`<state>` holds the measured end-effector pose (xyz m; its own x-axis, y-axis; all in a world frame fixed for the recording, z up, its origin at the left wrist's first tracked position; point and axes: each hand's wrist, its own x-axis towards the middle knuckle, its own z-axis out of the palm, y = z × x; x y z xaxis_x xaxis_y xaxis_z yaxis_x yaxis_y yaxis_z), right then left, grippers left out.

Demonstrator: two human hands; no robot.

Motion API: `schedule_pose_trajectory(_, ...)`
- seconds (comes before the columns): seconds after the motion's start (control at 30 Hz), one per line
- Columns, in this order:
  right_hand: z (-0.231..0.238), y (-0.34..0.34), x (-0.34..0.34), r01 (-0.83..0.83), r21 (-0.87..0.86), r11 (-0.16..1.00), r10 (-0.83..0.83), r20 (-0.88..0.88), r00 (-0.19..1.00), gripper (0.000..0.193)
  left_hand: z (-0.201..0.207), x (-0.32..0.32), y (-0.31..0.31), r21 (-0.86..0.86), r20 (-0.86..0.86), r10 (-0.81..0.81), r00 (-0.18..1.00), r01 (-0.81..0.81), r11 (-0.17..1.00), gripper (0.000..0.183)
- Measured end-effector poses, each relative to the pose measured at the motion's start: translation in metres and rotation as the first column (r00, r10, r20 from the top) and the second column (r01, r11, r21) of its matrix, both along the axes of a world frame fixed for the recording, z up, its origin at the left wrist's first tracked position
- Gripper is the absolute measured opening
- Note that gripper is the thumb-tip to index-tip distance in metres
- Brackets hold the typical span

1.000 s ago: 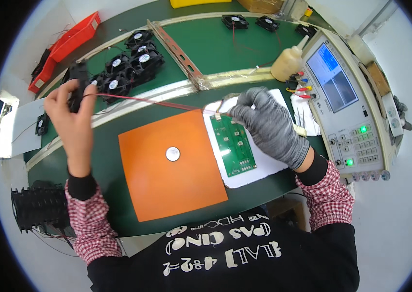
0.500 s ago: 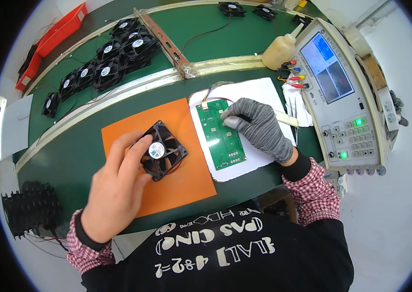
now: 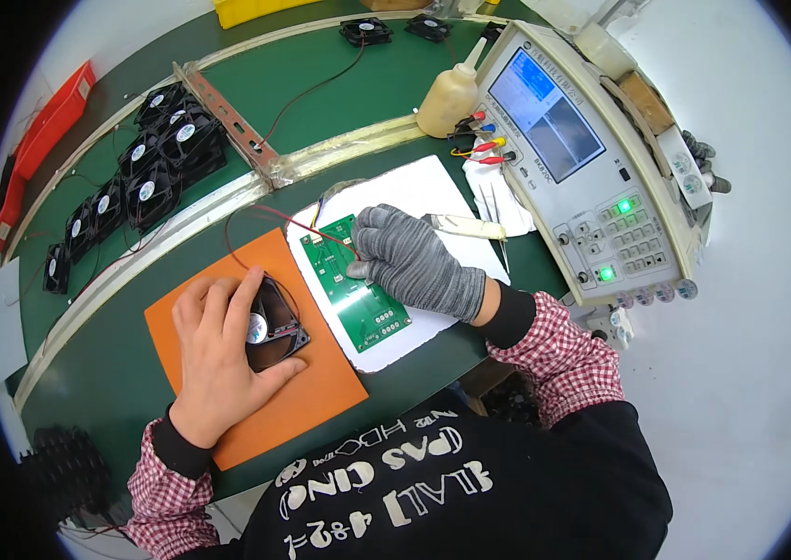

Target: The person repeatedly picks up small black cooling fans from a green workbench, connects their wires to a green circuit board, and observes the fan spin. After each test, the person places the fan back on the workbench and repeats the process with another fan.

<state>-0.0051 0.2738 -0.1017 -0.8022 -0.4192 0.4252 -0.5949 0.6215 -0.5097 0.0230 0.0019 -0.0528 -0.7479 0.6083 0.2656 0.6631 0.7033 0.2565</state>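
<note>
Resting flat on an orange mat (image 3: 311,392), a black cooling fan (image 3: 274,322) lies under the bare left hand (image 3: 218,359), whose fingers drape over its top and left side while the thumb presses against its lower right corner, closed around the housing. Only the fan's right half and part of its round hub label show; the rest is covered by the palm. A thin red wire (image 3: 307,226) runs from the fan up and across to a green circuit board (image 3: 358,294) lying on a white sheet (image 3: 414,187) just right of the mat. The gloved right hand (image 3: 414,266) rests on the board, fingertips curled together at the wire's end; whether they pinch the wire cannot be told. The board's middle is hidden beneath the glove. Beyond: a grey test instrument (image 3: 591,159) with lit green lamps, a row of spare black fans (image 3: 148,168).
</note>
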Motion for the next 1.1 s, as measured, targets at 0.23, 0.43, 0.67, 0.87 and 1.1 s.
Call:
schedule_pose_trajectory(0.23,-0.003,0.010,0.003,0.015,-0.034,0.999,-0.011,0.122,0.992,0.023,0.030,0.022,-0.011,-0.141,-0.495,-0.192,0.848,0.139,0.980,0.063)
schedule_pose_trajectory(0.43,-0.005,0.007,0.001,-0.001,-0.059,0.998,0.007,0.094,0.996,0.023,0.067,0.045,-0.032,0.362,-0.167,0.015,0.986,0.047,0.931,0.032)
schedule_pose_trajectory(0.67,-0.004,0.001,0.001,-0.017,-0.130,0.991,0.026,0.067,0.997,0.018,0.055,0.040,-0.026,0.681,0.446,-0.884,0.141,-0.695,0.233,0.085)
schedule_pose_trajectory(0.87,0.000,0.004,0.003,0.021,-0.056,0.998,-0.014,0.130,0.991,0.022,0.050,0.046,-0.035,0.819,0.367,-0.427,0.826,-0.070,0.569,0.096)
schedule_pose_trajectory(1.1,-0.001,0.001,0.000,-0.012,-0.049,0.999,0.016,0.083,0.996,0.020,0.055,0.051,-0.033,-0.052,-0.716,-0.104,0.691,0.095,0.994,0.082)
